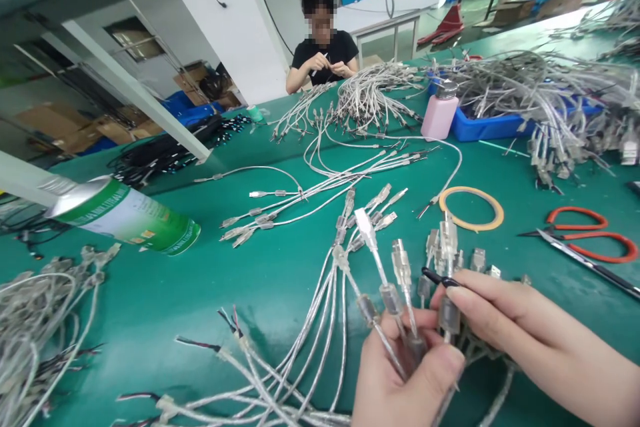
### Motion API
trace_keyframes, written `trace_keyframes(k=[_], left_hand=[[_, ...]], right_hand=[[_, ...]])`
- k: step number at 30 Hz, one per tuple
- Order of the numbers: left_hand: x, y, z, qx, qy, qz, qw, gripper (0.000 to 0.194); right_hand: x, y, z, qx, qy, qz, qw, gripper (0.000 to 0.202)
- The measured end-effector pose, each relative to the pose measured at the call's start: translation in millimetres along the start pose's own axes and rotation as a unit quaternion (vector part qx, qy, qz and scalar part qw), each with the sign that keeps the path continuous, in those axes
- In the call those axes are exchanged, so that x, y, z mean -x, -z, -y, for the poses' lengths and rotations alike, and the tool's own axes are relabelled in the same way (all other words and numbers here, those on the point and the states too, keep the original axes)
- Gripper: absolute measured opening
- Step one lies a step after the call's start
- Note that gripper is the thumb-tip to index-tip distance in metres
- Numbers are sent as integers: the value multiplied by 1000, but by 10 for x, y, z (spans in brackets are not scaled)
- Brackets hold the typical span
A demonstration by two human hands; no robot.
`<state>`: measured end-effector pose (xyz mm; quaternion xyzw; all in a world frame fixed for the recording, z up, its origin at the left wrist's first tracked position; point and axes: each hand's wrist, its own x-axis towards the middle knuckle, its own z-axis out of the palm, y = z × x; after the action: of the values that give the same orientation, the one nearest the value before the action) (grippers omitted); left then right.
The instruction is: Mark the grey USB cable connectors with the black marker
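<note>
My left hand (pixel 407 373) is closed around several clear-sheathed USB cables (pixel 391 299) near the bottom, their plugs and grey ferrite blocks pointing up. My right hand (pixel 493 310) pinches a small black-tipped tool (pixel 440 277) against one of the held cables, just below its plug. Only the dark tip of the tool shows; the rest is hidden by the fingers. More USB plugs (pixel 479 259) lie behind my right hand. Loose cables with stripped ends (pixel 240 340) spread across the green table to the left of my left hand.
Scissors (pixel 590 237) and a tape roll (pixel 471 208) lie right. A pink bottle (pixel 440 113) stands beside a blue bin (pixel 493 128) heaped with cables. A green can (pixel 130 213) lies left, near a metal post (pixel 135 87). A person (pixel 323 47) sits across the green table (pixel 225 287).
</note>
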<state>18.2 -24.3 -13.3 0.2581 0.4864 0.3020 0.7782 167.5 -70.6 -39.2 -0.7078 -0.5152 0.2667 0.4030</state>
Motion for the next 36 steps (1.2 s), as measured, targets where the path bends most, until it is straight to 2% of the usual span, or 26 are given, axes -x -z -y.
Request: trace_keyframes(k=[3, 7, 9, 11, 12, 14, 16, 17, 18, 22, 23, 26, 27, 28, 32, 33, 34, 36], left_hand=[[-41, 51, 20, 5, -2, 22, 1000, 54], [-116, 163, 26, -32, -11, 88, 996, 44], [-125, 187, 10, -32, -16, 102, 994, 43], [-107, 175, -12, -47, -4, 92, 995, 45], [-89, 159, -24, -59, 3, 78, 995, 46], [-47, 118, -46, -76, 10, 47, 996, 46], [-13, 87, -64, -75, 9, 29, 997, 43], [-4, 80, -70, -75, 8, 29, 997, 42], [-2, 81, -76, -79, 7, 31, 996, 41], [-35, 107, -83, -126, 0, 73, 989, 44], [-39, 106, -83, -126, -2, 81, 989, 44], [-24, 80, -85, -95, 13, 74, 993, 41], [-16, 71, -86, -84, 20, 73, 994, 41], [-11, 68, -88, -79, 26, 78, 993, 41], [-24, 111, -85, -119, 13, 111, 987, 45], [-30, 127, -86, -135, 14, 110, 985, 46], [-34, 140, -89, -148, 20, 109, 983, 45], [-39, 156, -105, -163, 34, 121, 979, 42]], right_hand=[[-23, 45, 108, -34, -25, 29, 999, 56], [24, 52, 184, -136, -75, 117, 981, 46], [33, 36, 197, -188, -74, 179, 963, 49], [12, 29, 203, -197, -44, 225, 953, 47], [-8, 33, 202, -175, -20, 228, 957, 43], [-49, 56, 187, -103, 16, 189, 976, 37], [-68, 86, 160, -46, 19, 121, 991, 41], [-66, 98, 146, -40, 6, 110, 993, 43], [-57, 106, 135, -52, -11, 118, 992, 42], [-6, 105, 125, -99, -28, 231, 967, 44], [-4, 104, 127, -77, -14, 226, 971, 44], [-27, 125, 130, 12, 16, 127, 992, 47], [-38, 138, 133, 13, 10, 112, 994, 48], [-47, 151, 138, -5, 1, 124, 992, 48], [-33, 149, 161, -99, -37, 259, 960, 44], [-20, 135, 151, -97, -33, 261, 960, 43], [-6, 119, 130, -85, -33, 238, 967, 42], [15, 94, 63, -63, -48, 165, 983, 43]])
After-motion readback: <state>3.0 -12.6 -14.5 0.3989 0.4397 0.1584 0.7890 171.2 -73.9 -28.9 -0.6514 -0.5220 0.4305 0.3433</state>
